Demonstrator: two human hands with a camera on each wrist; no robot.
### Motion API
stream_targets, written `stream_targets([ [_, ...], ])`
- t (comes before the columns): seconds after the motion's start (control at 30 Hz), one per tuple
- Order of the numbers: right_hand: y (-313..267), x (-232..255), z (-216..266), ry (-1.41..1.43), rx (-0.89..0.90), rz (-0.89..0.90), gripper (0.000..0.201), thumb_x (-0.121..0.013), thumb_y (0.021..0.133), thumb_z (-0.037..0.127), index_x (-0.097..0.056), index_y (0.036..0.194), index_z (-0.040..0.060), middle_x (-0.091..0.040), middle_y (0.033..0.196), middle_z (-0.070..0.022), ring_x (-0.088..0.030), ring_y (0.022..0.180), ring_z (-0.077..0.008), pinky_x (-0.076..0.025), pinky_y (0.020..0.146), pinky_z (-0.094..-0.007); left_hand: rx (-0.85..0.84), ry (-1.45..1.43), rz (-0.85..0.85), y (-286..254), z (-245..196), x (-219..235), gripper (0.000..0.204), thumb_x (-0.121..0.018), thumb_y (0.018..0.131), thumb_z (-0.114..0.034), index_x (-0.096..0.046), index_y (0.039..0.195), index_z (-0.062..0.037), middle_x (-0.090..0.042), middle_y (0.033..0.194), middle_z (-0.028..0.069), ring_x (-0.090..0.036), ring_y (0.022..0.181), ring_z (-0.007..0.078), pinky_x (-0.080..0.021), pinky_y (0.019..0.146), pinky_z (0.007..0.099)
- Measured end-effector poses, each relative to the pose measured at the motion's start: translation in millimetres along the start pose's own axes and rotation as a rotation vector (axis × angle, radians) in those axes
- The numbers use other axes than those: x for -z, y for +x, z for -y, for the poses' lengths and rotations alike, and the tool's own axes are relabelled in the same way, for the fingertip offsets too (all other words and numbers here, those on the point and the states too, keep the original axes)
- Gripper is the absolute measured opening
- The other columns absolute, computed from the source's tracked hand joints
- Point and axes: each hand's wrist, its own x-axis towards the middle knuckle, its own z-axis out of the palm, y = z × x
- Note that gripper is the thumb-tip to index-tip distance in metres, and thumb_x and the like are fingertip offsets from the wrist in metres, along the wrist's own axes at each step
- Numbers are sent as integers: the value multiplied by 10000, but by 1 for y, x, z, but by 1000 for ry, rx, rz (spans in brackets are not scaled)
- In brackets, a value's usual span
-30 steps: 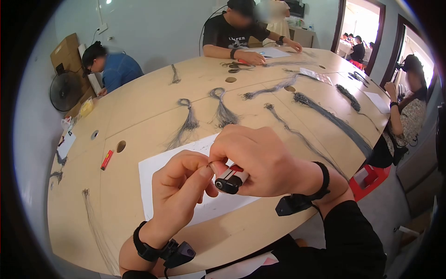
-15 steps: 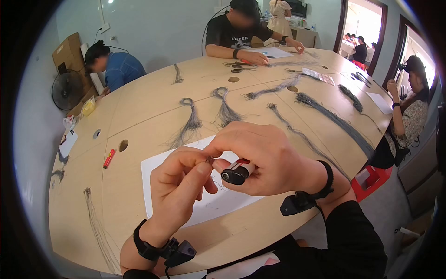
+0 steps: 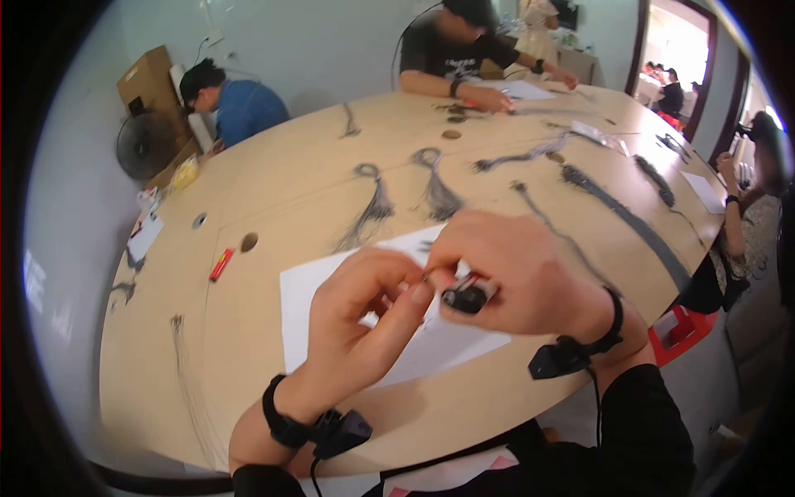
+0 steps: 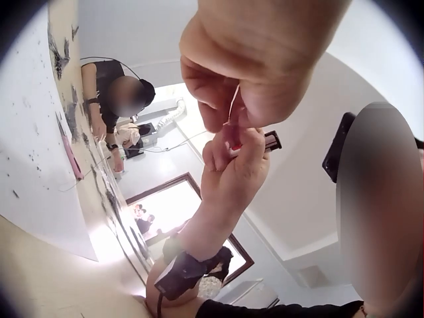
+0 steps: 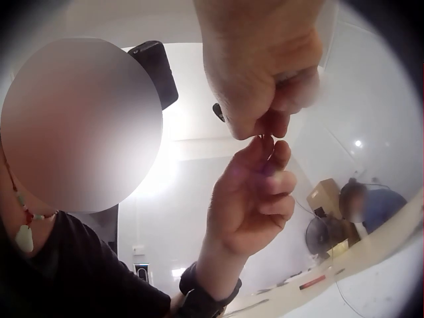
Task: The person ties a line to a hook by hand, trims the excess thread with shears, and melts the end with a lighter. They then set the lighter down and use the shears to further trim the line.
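Observation:
In the head view the left hand (image 3: 364, 319) pinches a tiny dark thing (image 3: 426, 278) between thumb and forefinger, above the white sheet (image 3: 306, 331). Touching it from the right are the fingertips of the right hand (image 3: 517, 277), whose curled fingers hold a black-ended, white and red lighter-like tool (image 3: 465, 298). A thin strand (image 4: 233, 103) runs from the left fingers in the left wrist view. What exactly the tiny piece is cannot be made out.
Bundles of grey strands (image 3: 625, 217) lie across the wooden table (image 3: 273, 199), two looped ones (image 3: 373, 195) beyond the sheet. A red lighter (image 3: 221, 264) lies at the left. People sit around the table; a fan (image 3: 142, 147) stands at far left.
The head view has shifted, so everything appears further right. The hands remain together at the tiny piece; the tool's black end has tilted slightly.

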Motion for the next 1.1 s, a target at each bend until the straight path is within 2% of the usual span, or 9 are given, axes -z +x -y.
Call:
stream_targets([
  [0.27,2,-4,-2,40,-89,-12,125,-569,564,-1,-497,654,46,-469,578,-27,-429,462,-115,-333,420,-211,17,-93,-11,2,2,2,29,-518,750,-20,-529,769,0,-507,740,41,-511,559,75,-364,426,159],
  [0.37,1,-5,-5,89,-85,-34,115,-569,575,4,-499,659,39,-473,582,-26,-422,460,-99,-329,420,-202,114,-244,-25,2,2,1,44,-505,762,-32,-530,779,0,-516,732,34,-521,561,81,-358,415,157],
  [0.43,2,-2,-5,113,-144,-13,95,-566,603,10,-501,669,30,-475,586,-27,-427,468,-87,-334,426,-197,270,-318,-14,2,0,4,65,-497,773,-54,-533,795,-5,-531,722,36,-528,557,87,-345,404,154],
  [0.47,2,0,-6,109,-141,-15,95,-566,603,10,-501,669,30,-475,586,-27,-427,468,-87,-334,426,-197,264,-319,-12,3,-1,5,65,-497,773,-54,-533,795,-5,-531,722,36,-528,557,87,-345,404,154],
  [0.53,1,3,-6,129,-262,15,128,-582,624,70,-498,715,38,-484,606,-50,-465,494,-170,-359,428,-268,325,-351,-58,4,-3,5,74,-489,780,-68,-534,803,-15,-543,719,44,-529,543,89,-335,396,154],
  [0.67,0,1,-9,127,-234,-31,83,-558,639,14,-535,719,17,-513,628,-49,-465,497,-103,-358,446,-207,310,-376,-63,2,-1,2,71,-489,777,-63,-532,800,-11,-548,731,47,-525,535,85,-335,394,154],
  [0.73,1,-2,-9,186,-172,-23,116,-561,635,12,-548,750,22,-532,656,-54,-478,505,-126,-365,452,-221,255,-292,-56,1,1,0,100,-443,786,-68,-517,807,-4,-531,724,60,-505,495,94,-345,373,158],
  [0.9,0,-6,-8,190,-118,-6,124,-577,583,20,-498,671,54,-481,604,-33,-469,521,-181,-361,458,-255,234,-330,-26,-1,3,2,52,-481,768,-19,-526,781,5,-543,747,59,-525,545,90,-349,408,160],
  [1.1,-1,-4,-7,68,-35,24,132,-568,581,8,-488,671,61,-478,608,-34,-469,522,-176,-362,457,-256,181,-331,-16,-1,2,-2,45,-499,761,-18,-528,763,16,-527,782,75,-529,559,97,-356,415,163],
])
